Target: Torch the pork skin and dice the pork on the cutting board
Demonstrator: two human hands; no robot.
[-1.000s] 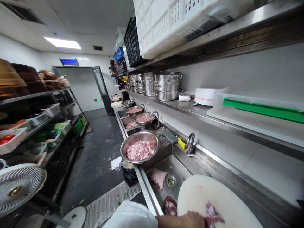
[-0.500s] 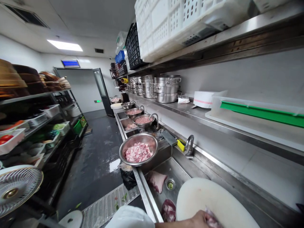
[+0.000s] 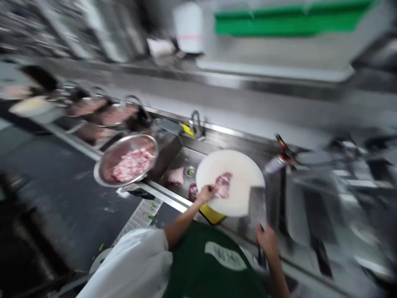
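Observation:
On the round white cutting board (image 3: 242, 169) lies a piece of raw meat (image 3: 223, 185). My left hand (image 3: 206, 193) grips its near-left edge with closed fingers. My right hand (image 3: 266, 240) is wrapped around the dark handle of a cleaver (image 3: 258, 205), whose broad blade is upright at the board's right edge. A pale slab of meat (image 3: 176, 176) rests in the sink left of the board, and a darker red piece (image 3: 192, 191) is partly hidden beside the board. Further left, a steel bowl (image 3: 104, 165) holds chopped meat (image 3: 132, 164).
A second cleaver with a yellow handle (image 3: 187, 129) lies by the faucet (image 3: 195, 120). More meat bowls (image 3: 116, 116) stand along the sinks, blurred. A shelf with a green-edged clear tub (image 3: 279, 22) runs above. Spray can (image 3: 275, 164) stands right of the board.
My view has swung right and down, blurring the surroundings. My right hand with the cleaver has come into sight. My left hand still holds the meat on the board.

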